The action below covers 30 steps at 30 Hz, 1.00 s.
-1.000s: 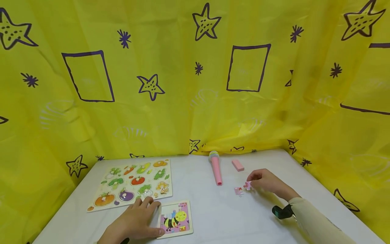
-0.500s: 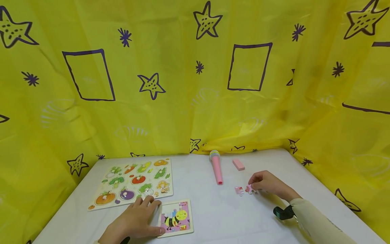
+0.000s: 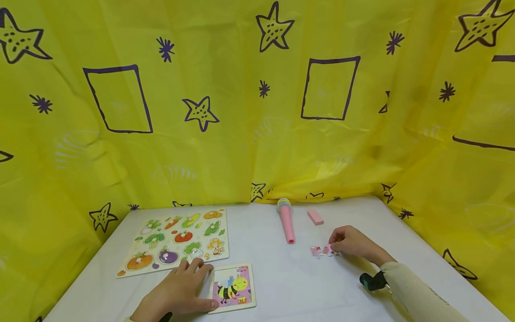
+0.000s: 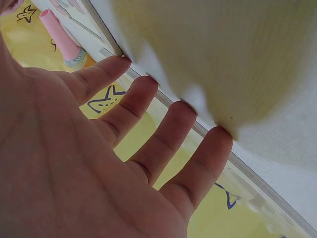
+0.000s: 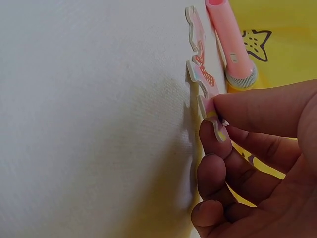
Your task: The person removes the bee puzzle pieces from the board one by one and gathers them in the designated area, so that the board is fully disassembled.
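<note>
In the head view my left hand [image 3: 179, 286] lies at the left edge of a square bee puzzle [image 3: 232, 288], thumb on its lower left corner. The puzzle's upper left part shows bare tray. Straight, spread fingers [image 4: 173, 129] touch the white tabletop in the left wrist view. At the right, thumb and index finger of my right hand [image 3: 354, 243] pinch a small pink and yellow jigsaw piece [image 5: 214, 118]. A pink piece with red print [image 5: 203, 77] lies right beside it, and another pink piece [image 3: 316, 252] lies to the left. Fingers partly hide the pinched piece.
A vegetable peg board [image 3: 177, 241] lies at the left, behind my left hand. A pink toy microphone [image 3: 286, 221] and a pink block [image 3: 315, 218] lie behind the loose pieces. Yellow patterned cloth [image 3: 233, 161] encloses the white table [image 3: 289, 286] at back and sides.
The piece with red print, tilted up in my right fingers a second ago, now lies flat beside the other pink piece. My left hand stays by the bee puzzle.
</note>
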Motion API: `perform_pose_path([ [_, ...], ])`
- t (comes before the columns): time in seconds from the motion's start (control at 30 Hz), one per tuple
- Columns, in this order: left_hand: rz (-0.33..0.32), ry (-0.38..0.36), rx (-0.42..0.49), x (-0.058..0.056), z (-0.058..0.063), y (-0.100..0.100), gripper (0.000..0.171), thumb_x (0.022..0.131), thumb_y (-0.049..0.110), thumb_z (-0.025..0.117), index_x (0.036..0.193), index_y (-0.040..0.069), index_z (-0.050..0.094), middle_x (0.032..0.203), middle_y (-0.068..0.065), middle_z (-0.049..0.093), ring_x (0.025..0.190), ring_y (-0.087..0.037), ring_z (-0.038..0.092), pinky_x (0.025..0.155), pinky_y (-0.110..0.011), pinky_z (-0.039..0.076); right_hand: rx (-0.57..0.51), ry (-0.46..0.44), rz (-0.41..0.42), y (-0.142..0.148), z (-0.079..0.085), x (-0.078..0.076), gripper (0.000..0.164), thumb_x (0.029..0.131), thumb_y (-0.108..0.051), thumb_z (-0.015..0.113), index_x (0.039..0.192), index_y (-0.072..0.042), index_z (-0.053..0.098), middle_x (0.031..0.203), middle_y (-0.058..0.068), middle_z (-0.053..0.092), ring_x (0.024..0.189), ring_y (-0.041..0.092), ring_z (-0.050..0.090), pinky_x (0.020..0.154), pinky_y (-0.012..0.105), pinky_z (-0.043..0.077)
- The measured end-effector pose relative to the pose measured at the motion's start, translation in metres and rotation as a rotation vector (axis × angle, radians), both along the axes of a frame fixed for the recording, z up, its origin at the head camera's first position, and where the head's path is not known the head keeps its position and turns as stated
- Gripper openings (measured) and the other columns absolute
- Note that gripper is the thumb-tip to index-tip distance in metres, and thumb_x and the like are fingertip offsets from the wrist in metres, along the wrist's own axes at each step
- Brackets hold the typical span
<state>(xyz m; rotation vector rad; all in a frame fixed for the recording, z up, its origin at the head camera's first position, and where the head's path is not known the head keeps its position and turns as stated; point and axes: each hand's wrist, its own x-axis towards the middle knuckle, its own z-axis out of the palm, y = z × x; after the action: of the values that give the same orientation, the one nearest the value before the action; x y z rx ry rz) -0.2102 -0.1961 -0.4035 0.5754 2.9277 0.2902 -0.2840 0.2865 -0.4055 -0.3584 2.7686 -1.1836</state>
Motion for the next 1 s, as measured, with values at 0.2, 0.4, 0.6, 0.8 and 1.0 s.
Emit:
perform_pose_path([
  [0.2, -0.002, 0.011, -0.004, 0.0006, 0.0001, 0.0002, 0.088, 0.079, 0.065, 0.086, 0.142, 0.009, 0.062, 0.137, -0.011, 0.055, 0.115, -0.039, 0.051, 0.102, -0.066, 0.044, 0.008, 0.004, -0.004, -0.0002, -0.0011, -0.0015, 0.005, 0.094, -0.003, 0.075, 0.096, -0.002, 0.07, 0.084, 0.004, 0.06, 0.081, 0.022, 0.054, 0.072, 0.034, 0.046],
  [0.4, 0.004, 0.0, -0.007, 0.0003, 0.0005, 0.0008, 0.087, 0.079, 0.065, 0.086, 0.143, 0.009, 0.063, 0.137, -0.01, 0.055, 0.115, -0.038, 0.051, 0.102, -0.065, 0.045, 0.017, 0.023, 0.007, -0.0009, -0.0025, -0.0009, 0.006, 0.093, -0.002, 0.075, 0.093, -0.003, 0.069, 0.083, 0.003, 0.06, 0.081, 0.022, 0.054, 0.071, 0.032, 0.046],
  [0.6, -0.003, 0.0, -0.001, -0.0009, -0.0005, -0.0002, 0.089, 0.08, 0.067, 0.085, 0.143, 0.009, 0.062, 0.138, -0.011, 0.054, 0.116, -0.039, 0.051, 0.104, -0.067, 0.044, 0.054, 0.049, 0.009, -0.0014, -0.0032, -0.0019, 0.008, 0.091, -0.001, 0.076, 0.09, -0.005, 0.069, 0.08, 0.002, 0.059, 0.079, 0.021, 0.053, 0.07, 0.032, 0.046],
  [0.8, -0.017, 0.005, 0.003, -0.0029, -0.0042, -0.0033, 0.092, 0.08, 0.069, 0.084, 0.144, 0.009, 0.061, 0.138, -0.012, 0.054, 0.117, -0.039, 0.051, 0.102, -0.068, 0.044, 0.074, 0.069, 0.017, -0.0017, -0.0025, -0.002, 0.01, 0.091, -0.001, 0.076, 0.088, -0.006, 0.068, 0.079, 0.001, 0.058, 0.077, 0.021, 0.053, 0.069, 0.031, 0.045],
  [1.0, -0.009, -0.004, -0.009, -0.0024, -0.0034, -0.0021, 0.092, 0.08, 0.07, 0.084, 0.144, 0.009, 0.061, 0.137, -0.012, 0.055, 0.117, -0.039, 0.051, 0.103, -0.068, 0.044, 0.067, 0.098, -0.005, -0.0025, -0.0048, -0.0012, 0.008, 0.091, -0.002, 0.075, 0.089, -0.006, 0.068, 0.08, 0.001, 0.059, 0.078, 0.021, 0.053, 0.069, 0.031, 0.045],
])
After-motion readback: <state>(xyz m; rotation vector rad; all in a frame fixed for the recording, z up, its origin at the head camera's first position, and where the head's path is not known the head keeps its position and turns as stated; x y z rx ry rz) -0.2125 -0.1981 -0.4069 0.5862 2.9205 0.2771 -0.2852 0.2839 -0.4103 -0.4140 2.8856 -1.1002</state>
